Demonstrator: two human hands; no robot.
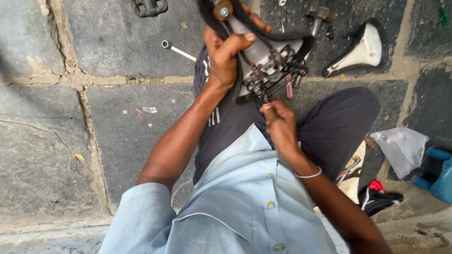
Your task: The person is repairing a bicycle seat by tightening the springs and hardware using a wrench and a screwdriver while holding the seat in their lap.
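Note:
I sit on a stone floor with an upturned bicycle saddle [263, 47] held over my lap. Its pale underside faces me, with a dark rim and a rusty metal rail and clamp assembly [273, 73]. My left hand [226, 56] grips the saddle's left edge, thumb across the underside. My right hand [280, 124] sits just below the clamp, fingertips pinched on a part of the metal fitting. A bolt [224, 10] shows at the saddle's far end.
A second saddle [362, 49] lies upturned at the upper right. A spanner [178, 50] and a hammer [316, 19] rest on the slabs. A black pedal [149, 6] is at the top. A clear plastic bag [402, 148] and a blue container [440, 176] lie at right.

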